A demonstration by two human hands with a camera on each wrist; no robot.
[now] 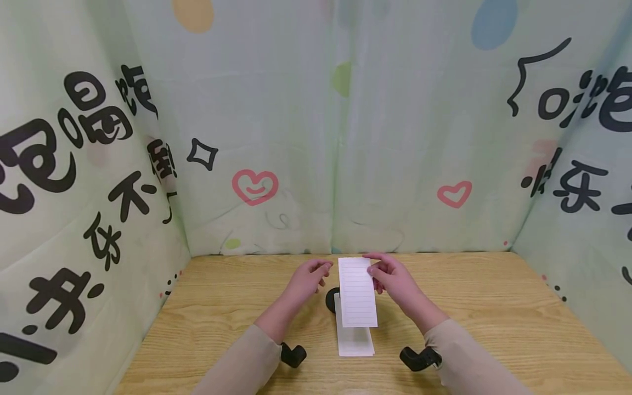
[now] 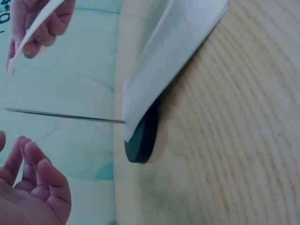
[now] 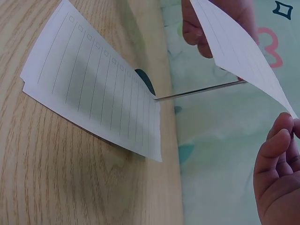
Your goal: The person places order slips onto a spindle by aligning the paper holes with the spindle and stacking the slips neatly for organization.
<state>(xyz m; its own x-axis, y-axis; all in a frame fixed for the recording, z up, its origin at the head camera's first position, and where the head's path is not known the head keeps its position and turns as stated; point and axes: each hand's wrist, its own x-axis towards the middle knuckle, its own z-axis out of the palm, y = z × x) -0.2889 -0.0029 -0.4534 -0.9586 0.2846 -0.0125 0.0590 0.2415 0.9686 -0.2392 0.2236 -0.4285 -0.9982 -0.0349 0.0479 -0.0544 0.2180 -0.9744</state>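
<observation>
My right hand [image 1: 393,278] pinches a white lined paper slip [image 1: 357,299] by its upper right edge and holds it above the table. Beneath it, other lined slips [image 3: 89,79] lie on a bill spike, whose thin metal rod [image 2: 65,115] passes up through their far end. The spike's round black base [image 2: 144,140] shows partly under these slips. To the left of the held slip is my left hand [image 1: 310,278], fingers loosely bent, with nothing in it. In the right wrist view, the held slip appears near the rod's tip; whether they touch is unclear.
A wooden table [image 1: 207,329] carries the spike. Patterned fabric [image 1: 296,137] hangs behind the table and along both sides. Black wrist mounts [image 1: 421,359] sit at both sleeves.
</observation>
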